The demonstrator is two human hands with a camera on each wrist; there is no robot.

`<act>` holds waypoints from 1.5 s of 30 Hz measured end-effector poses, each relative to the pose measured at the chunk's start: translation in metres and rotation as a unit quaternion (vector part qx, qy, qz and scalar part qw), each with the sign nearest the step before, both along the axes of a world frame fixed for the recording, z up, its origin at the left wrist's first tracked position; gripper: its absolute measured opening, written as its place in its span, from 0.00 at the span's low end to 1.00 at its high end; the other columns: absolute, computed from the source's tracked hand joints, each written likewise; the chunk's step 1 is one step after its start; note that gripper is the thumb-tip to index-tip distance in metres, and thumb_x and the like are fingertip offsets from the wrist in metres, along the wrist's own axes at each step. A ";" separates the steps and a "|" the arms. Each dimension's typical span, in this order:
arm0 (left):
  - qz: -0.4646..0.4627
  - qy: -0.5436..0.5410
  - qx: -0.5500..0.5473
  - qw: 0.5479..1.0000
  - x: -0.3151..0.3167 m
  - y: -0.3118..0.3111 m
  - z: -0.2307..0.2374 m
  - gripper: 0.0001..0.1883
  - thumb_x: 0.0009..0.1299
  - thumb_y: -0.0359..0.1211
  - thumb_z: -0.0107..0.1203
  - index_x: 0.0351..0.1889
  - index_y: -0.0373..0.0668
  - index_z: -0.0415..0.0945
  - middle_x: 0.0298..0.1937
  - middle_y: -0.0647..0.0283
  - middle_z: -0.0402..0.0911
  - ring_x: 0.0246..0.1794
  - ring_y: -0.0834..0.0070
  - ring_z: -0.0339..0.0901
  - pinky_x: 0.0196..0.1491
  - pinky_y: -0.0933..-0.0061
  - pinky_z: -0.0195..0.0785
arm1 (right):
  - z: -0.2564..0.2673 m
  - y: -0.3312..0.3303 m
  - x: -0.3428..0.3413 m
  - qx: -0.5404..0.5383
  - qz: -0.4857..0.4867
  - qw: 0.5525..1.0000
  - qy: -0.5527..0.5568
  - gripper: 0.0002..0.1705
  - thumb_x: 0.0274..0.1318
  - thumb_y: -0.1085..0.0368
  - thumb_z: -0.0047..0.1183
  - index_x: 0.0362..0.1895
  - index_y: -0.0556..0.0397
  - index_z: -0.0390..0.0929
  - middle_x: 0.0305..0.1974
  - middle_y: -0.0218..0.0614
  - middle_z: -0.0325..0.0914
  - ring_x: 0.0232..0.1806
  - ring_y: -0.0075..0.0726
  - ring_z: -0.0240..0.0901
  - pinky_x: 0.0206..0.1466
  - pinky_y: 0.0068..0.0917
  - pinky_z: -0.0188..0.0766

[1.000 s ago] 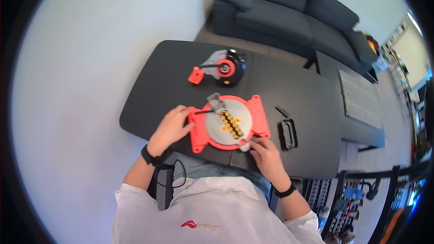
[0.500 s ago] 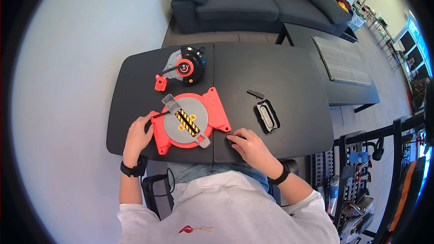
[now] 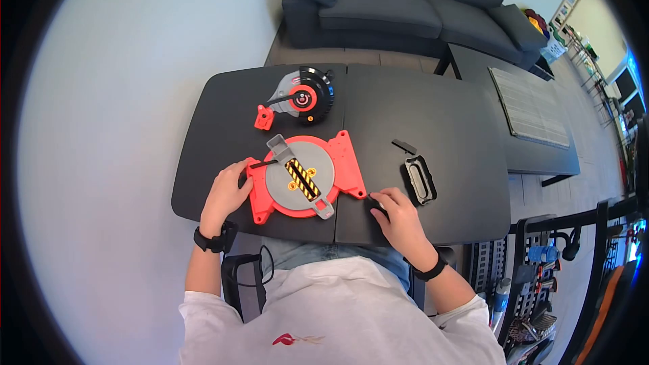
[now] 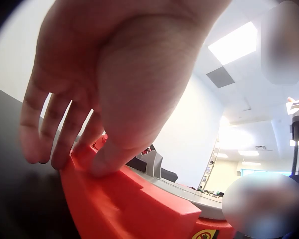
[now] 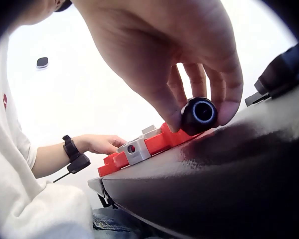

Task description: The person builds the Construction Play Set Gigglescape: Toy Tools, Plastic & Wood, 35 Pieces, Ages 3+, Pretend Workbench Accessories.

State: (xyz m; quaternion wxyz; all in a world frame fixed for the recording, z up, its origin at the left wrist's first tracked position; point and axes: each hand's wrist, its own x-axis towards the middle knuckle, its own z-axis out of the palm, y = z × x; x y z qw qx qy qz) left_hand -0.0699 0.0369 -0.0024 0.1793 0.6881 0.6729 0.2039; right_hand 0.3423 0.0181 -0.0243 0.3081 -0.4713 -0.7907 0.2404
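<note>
A toy miter saw base, red with a grey disc [image 3: 270, 186] and a black-and-yellow striped strip, lies flat on the dark table [image 3: 446, 115]. My left hand [image 3: 226, 192] grips its left red edge; in the left wrist view the thumb [image 4: 109, 157] presses on the red plastic and the fingers hang over the outer side. Beside the base's near right corner, my right hand [image 3: 400, 224] pinches a small black cylinder [image 5: 192, 119] with a pale ring on its end, low over the table. The toy saw head [image 3: 314, 98], black, grey and red, lies behind the base.
To the right lie a black oblong frame [image 3: 420, 179] with a pale inside and a thin black piece [image 3: 404, 147]. A second table [image 3: 473, 61] with a grey mat [image 3: 531, 105] stands farther right, before a dark sofa [image 3: 385, 10]. A white wall runs along the left.
My right hand has moved from the grey tab at the base's near end to its near right corner. My left hand stays at the left edge. The head view has shifted.
</note>
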 end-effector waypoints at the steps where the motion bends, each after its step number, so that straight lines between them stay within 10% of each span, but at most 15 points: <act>1: 0.005 -0.011 -0.003 1.000 0.000 -0.001 0.002 0.26 0.74 0.33 0.61 0.70 0.34 0.78 0.54 0.42 0.88 0.55 0.48 0.86 0.60 0.53 0.78 | 0.000 0.000 -0.002 0.001 -0.010 1.000 0.004 0.19 0.60 0.74 0.67 0.57 0.59 0.83 0.53 0.45 0.79 0.52 0.56 0.80 0.57 0.46 0.79; 20: 0.087 -0.145 -0.172 0.971 -0.022 0.022 -0.018 0.27 0.81 0.41 0.55 0.71 0.31 0.73 0.35 0.57 0.86 0.24 0.71 0.83 0.30 0.68 0.78 | -0.005 0.002 -0.008 -0.006 0.073 0.997 -0.035 0.26 0.65 0.76 0.61 0.67 0.50 0.84 0.69 0.55 0.78 0.60 0.62 0.79 0.65 0.48 0.77; 39: 0.049 -0.235 -0.162 0.957 -0.024 0.042 -0.020 0.14 0.85 0.33 0.53 0.54 0.29 0.80 0.34 0.55 0.88 0.31 0.70 0.89 0.33 0.67 0.87 | -0.005 -0.001 -0.025 0.000 -0.017 0.999 -0.050 0.25 0.63 0.79 0.60 0.64 0.54 0.83 0.68 0.55 0.77 0.61 0.64 0.76 0.66 0.50 0.76; 45: 0.008 -0.103 -0.068 0.992 -0.030 0.089 0.036 0.12 0.79 0.30 0.59 0.55 0.33 0.82 0.35 0.57 0.88 0.30 0.71 0.86 0.30 0.66 0.78 | -0.003 -0.001 -0.026 0.011 -0.022 0.999 -0.044 0.24 0.63 0.80 0.59 0.63 0.55 0.82 0.68 0.54 0.76 0.61 0.64 0.76 0.66 0.51 0.75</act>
